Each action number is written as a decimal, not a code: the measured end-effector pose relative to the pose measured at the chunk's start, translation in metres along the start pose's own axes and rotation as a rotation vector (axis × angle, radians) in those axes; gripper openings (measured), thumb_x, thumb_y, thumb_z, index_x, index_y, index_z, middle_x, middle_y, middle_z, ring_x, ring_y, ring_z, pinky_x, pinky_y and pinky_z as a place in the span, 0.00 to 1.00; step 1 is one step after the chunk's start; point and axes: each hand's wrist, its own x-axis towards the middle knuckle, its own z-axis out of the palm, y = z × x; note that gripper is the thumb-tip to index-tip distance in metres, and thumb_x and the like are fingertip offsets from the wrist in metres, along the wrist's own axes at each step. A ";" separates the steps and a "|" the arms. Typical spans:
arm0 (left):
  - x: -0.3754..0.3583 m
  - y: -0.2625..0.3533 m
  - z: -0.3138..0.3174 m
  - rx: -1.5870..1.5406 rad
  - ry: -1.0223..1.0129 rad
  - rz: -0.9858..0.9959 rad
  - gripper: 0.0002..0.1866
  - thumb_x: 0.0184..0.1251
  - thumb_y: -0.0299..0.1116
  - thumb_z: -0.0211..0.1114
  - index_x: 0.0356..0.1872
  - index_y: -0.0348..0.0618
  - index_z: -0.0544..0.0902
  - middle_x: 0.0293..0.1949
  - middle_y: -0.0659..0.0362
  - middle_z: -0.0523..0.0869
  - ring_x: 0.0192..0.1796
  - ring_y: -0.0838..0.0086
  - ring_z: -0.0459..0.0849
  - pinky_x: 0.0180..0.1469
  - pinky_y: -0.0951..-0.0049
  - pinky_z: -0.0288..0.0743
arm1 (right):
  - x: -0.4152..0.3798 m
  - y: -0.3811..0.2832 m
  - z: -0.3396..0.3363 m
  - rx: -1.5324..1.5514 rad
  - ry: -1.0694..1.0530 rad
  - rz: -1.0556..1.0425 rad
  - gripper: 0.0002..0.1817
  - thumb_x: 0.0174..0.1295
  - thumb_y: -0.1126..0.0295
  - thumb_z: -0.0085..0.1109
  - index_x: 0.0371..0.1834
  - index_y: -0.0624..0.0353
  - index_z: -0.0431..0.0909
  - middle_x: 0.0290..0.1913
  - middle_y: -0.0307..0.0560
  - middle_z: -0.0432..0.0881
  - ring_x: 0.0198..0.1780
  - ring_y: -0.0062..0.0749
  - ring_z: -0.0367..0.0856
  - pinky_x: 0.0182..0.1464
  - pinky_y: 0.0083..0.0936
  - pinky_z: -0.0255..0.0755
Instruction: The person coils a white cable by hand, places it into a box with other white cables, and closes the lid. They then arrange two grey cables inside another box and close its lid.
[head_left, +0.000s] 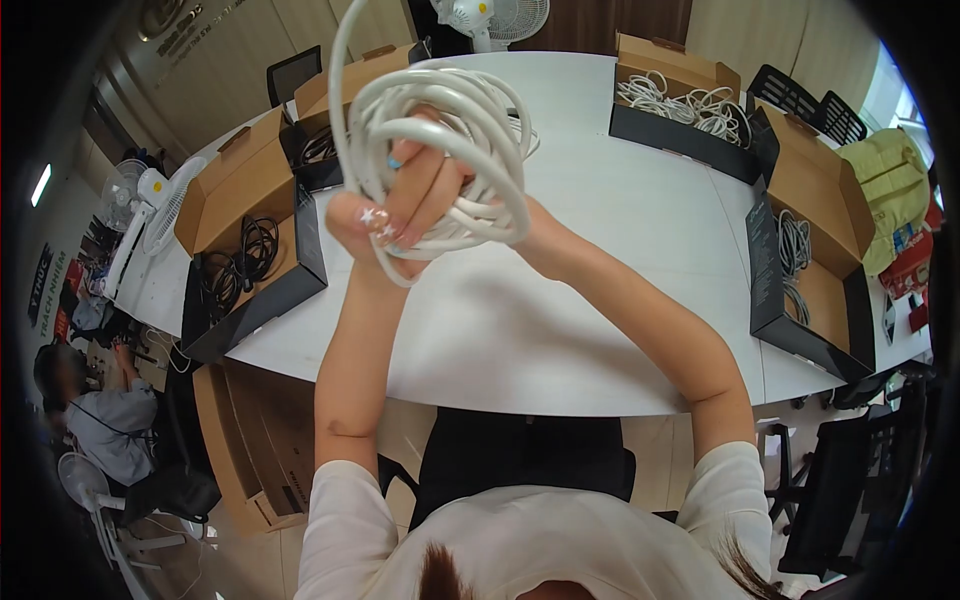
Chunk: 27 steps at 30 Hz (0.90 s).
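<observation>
A thick coil of white cable (470, 110) is held up above the table, close to the camera. My left hand (385, 215) is closed on its lower left side, with star-patterned nails showing. One strand rises from the coil past the top of the view. From the right, my right hand (520, 225) reaches into the loops and is against the coil. Its fingers are largely hidden, and bent fingers inside the coil overlap, so which hand each belongs to is hard to make out.
On the white table (560, 330), open boxes hold black cables (245, 255) at left, a white cable pile (690, 105) at back right and grey cables (795, 250) at right. Fans (490, 20) stand behind and left. A seated person (105, 420) is at far left.
</observation>
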 end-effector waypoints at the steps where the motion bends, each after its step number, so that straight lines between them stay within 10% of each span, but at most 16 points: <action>1: -0.002 -0.004 0.000 -0.009 0.069 0.005 0.23 0.35 0.26 0.61 0.40 0.43 0.71 0.12 0.65 0.70 0.17 0.80 0.70 0.62 0.81 0.63 | 0.005 -0.001 -0.005 0.065 0.099 0.015 0.19 0.63 0.65 0.47 0.56 0.58 0.71 0.52 0.43 0.76 0.52 0.29 0.73 0.53 0.29 0.68; 8: -0.030 -0.036 -0.021 -0.086 0.176 -0.203 0.30 0.37 0.31 0.58 0.50 0.32 0.71 0.14 0.64 0.69 0.16 0.78 0.67 0.59 0.82 0.63 | 0.016 -0.045 -0.076 -0.097 0.584 -0.619 0.24 0.72 0.56 0.35 0.62 0.59 0.65 0.61 0.47 0.74 0.60 0.32 0.70 0.61 0.31 0.60; 15: -0.032 -0.070 0.005 0.289 0.577 -0.434 0.20 0.45 0.30 0.55 0.43 0.33 0.74 0.19 0.58 0.74 0.23 0.73 0.70 0.48 0.76 0.68 | -0.027 -0.087 -0.076 -0.682 -0.267 -0.718 0.38 0.56 0.48 0.61 0.67 0.55 0.64 0.63 0.49 0.73 0.65 0.37 0.67 0.71 0.38 0.48; 19: -0.041 -0.068 0.000 0.393 0.747 -0.464 0.15 0.47 0.28 0.56 0.39 0.34 0.76 0.24 0.56 0.78 0.28 0.74 0.76 0.39 0.74 0.71 | -0.043 -0.076 -0.055 -1.346 -0.334 -0.563 0.56 0.35 0.50 0.77 0.69 0.61 0.61 0.69 0.51 0.66 0.71 0.41 0.61 0.71 0.39 0.49; 27: -0.056 -0.043 0.004 0.428 0.262 -0.660 0.30 0.40 0.23 0.67 0.50 0.32 0.70 0.29 0.53 0.79 0.26 0.71 0.79 0.27 0.71 0.74 | -0.010 -0.038 -0.055 -0.436 -0.917 -0.221 0.66 0.26 0.64 0.72 0.76 0.59 0.44 0.67 0.58 0.65 0.69 0.47 0.63 0.69 0.34 0.54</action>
